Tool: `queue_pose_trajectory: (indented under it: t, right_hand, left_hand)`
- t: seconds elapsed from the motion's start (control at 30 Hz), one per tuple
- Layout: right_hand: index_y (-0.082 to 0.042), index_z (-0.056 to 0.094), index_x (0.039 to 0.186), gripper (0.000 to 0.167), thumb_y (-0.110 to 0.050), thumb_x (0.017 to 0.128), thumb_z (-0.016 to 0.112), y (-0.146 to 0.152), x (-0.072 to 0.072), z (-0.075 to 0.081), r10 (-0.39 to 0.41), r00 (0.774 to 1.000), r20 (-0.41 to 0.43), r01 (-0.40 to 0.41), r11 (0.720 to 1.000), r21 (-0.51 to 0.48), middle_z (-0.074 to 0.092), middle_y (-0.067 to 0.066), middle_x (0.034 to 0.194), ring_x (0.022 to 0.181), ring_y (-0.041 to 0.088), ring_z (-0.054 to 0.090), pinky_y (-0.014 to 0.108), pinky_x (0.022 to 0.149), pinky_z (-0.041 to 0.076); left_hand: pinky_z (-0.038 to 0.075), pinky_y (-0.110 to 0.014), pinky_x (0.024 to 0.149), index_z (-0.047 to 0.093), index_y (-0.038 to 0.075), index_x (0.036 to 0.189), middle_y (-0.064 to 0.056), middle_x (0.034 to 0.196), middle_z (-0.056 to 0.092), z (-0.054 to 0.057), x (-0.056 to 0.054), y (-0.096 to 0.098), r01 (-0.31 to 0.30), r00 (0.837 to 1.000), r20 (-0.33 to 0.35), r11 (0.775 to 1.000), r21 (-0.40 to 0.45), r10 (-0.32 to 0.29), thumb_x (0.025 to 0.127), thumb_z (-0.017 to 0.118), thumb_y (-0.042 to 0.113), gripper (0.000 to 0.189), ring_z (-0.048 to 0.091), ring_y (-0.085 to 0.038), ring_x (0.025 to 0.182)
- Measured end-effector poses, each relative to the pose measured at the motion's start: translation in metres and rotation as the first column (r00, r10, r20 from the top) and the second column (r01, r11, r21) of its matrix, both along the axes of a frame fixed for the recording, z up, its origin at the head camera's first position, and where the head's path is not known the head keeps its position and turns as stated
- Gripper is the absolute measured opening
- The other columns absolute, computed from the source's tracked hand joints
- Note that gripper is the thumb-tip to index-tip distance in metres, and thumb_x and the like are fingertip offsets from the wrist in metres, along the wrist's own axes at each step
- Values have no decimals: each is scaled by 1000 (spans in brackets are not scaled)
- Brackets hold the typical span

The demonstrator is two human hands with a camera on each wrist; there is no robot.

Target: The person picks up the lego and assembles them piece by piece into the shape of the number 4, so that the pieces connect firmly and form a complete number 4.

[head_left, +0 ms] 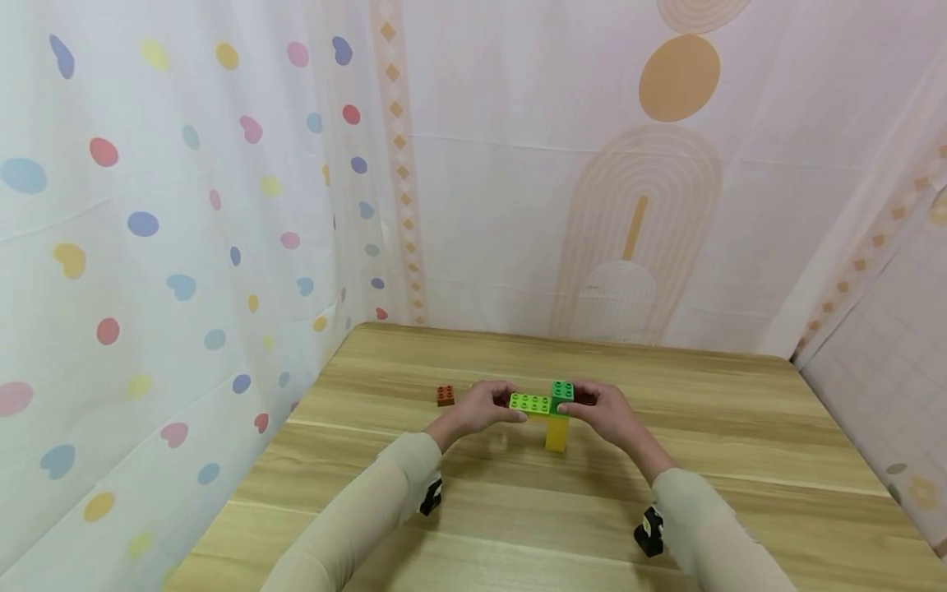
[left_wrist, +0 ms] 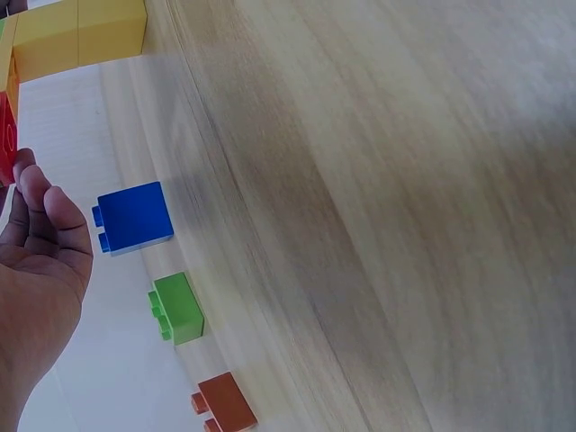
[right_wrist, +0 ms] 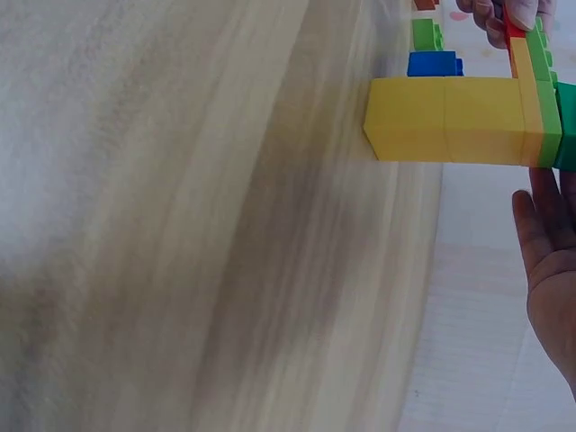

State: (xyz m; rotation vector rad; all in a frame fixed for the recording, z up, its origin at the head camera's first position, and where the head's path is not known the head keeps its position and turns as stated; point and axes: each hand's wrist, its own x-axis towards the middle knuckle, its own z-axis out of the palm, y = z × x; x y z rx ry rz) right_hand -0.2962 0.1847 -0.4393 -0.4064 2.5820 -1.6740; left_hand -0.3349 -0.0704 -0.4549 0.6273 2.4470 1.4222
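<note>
In the head view a structure of toy building bricks stands on the table. Two yellow bricks [right_wrist: 450,117] form its upright column, topped by a flat orange-yellow brick [right_wrist: 531,108]. A long lime green brick [head_left: 529,403] lies across this and juts leftward, with a red brick [right_wrist: 518,49] under its outer end. My left hand [head_left: 481,405] pinches that outer end, thumb at the near side and fingers behind. On top at the right sits a dark green brick [head_left: 563,395]. My right hand [head_left: 608,413] holds it between thumb and fingers.
A brown brick [head_left: 445,396] lies on the wooden table [head_left: 370,362] left of the left hand. A blue brick [left_wrist: 135,216] and a small green brick [left_wrist: 178,308] stand in a row with it. Patterned curtains [head_left: 481,205] hang behind the table and at its sides.
</note>
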Motion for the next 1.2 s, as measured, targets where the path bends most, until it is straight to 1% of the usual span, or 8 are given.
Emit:
queue_pose_trajectory:
  t: [0.1, 0.17, 0.3, 0.5, 0.6, 0.77, 0.97, 1.2]
  right_hand:
    - [-2, 66, 125, 42, -23, 90, 76, 1, 0, 3, 11, 1000, -12, -10, 999, 50, 69, 7, 108, 93, 18, 62, 37, 81, 54]
    - [-2, 67, 124, 41, -23, 90, 76, 1, -1, 4, 23, 1000, -16, -22, 998, 63, 69, 7, 106, 92, 18, 61, 37, 81, 54]
    - [-3, 68, 121, 37, -23, 90, 75, 1, -2, 2, 35, 999, -17, -34, 998, 61, 69, 6, 104, 89, 18, 61, 36, 80, 53]
    - [-5, 68, 122, 38, -24, 91, 75, -1, -1, -4, 5, 1000, -22, -4, 999, 54, 69, 6, 105, 90, 17, 62, 30, 78, 52]
    - [-5, 68, 122, 38, -24, 91, 75, -2, 1, -6, -9, 1000, -11, 9, 1000, 29, 68, 6, 107, 92, 17, 62, 30, 80, 52]
    - [-4, 67, 121, 35, -21, 91, 75, -4, 1, -11, -18, 1000, -19, 17, 999, -29, 68, 7, 106, 93, 18, 61, 29, 81, 51]
    - [-3, 64, 126, 40, -18, 90, 75, -5, 2, -16, -29, 1000, -7, 29, 997, -78, 68, 7, 108, 95, 18, 61, 30, 83, 51]
    - [-4, 66, 125, 40, -18, 88, 77, -8, 4, -17, -56, 998, 12, 56, 995, -85, 69, 7, 109, 97, 18, 63, 33, 85, 52]
  left_hand:
    - [46, -28, 70, 68, 10, 118, -3, 92, 63, 1, 0, 1, 1, 1000, -6, 1000, -1, -1, 87, 79, 21, 34, 54, -15, 81]
    - [46, -28, 70, 68, 9, 118, -3, 92, 63, 1, 0, 1, 3, 1000, -13, 1000, -3, -3, 87, 79, 21, 35, 53, -15, 80]
    - [46, -29, 70, 68, 8, 119, -3, 92, 63, 0, 1, 1, 4, 1000, -13, 1000, -2, -4, 87, 79, 21, 36, 53, -15, 80]
    - [46, -29, 70, 68, 9, 119, -3, 92, 63, 0, 0, 1, 0, 1000, -9, 1000, -1, 0, 88, 78, 22, 36, 53, -16, 80]
    - [45, -30, 69, 68, 10, 119, -3, 91, 63, 0, 1, 1, -3, 1000, -14, 1000, -12, 3, 88, 79, 23, 36, 53, -16, 80]
    - [45, -30, 69, 67, 11, 120, -3, 91, 63, 0, 2, 1, 1, 1000, -20, 1000, -19, -1, 88, 78, 25, 36, 53, -16, 79]
    - [46, -30, 70, 66, 10, 120, -3, 92, 63, -1, 2, 2, 12, 1000, -27, 1000, -12, -12, 89, 77, 24, 36, 54, -16, 80]
    - [46, -30, 69, 65, 10, 122, -2, 92, 63, -3, 2, 0, 12, 999, -43, 1000, -21, -13, 89, 77, 25, 38, 53, -16, 80]
